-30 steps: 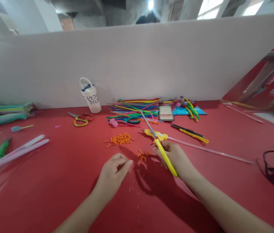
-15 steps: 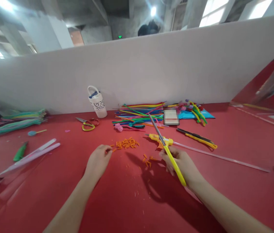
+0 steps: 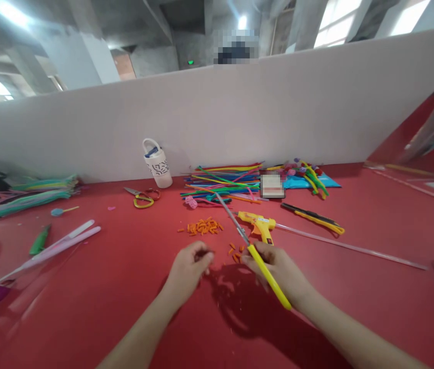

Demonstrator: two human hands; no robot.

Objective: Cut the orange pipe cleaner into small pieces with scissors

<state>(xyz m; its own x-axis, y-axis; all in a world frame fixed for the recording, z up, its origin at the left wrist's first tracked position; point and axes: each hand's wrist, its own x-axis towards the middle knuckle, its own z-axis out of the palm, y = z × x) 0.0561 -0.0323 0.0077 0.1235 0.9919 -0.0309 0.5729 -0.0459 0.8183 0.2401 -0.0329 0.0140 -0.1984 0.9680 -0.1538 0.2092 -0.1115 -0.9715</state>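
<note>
My right hand [image 3: 278, 266] is closed around a pair of scissors with yellow handles [image 3: 269, 277]. The grey blades point up and to the left, over the table. Just left of it, my left hand [image 3: 188, 269] hovers with curled fingers, a gap between thumb and forefinger, and nothing visible in it. In front of the left hand lies a heap of short orange pieces [image 3: 203, 226]. A smaller group of orange pieces [image 3: 235, 252] rests between my hands, partly hidden by my right fingers. Behind the right hand is a yellow glue gun [image 3: 257, 220] with a long clear glue stick [image 3: 336, 247].
Several coloured pipe cleaners [image 3: 220, 179] lie along the white partition [image 3: 201, 118]. A white tumbler [image 3: 158, 166] and other scissors [image 3: 142, 201] stand and lie at back left. A black-and-yellow tool [image 3: 313, 218] is at right. Pink-white strips [image 3: 66, 241] lie left.
My left hand has moved right and nearer to me, away from the orange heap. The scissors in my right hand have swung left and slightly lower.
</note>
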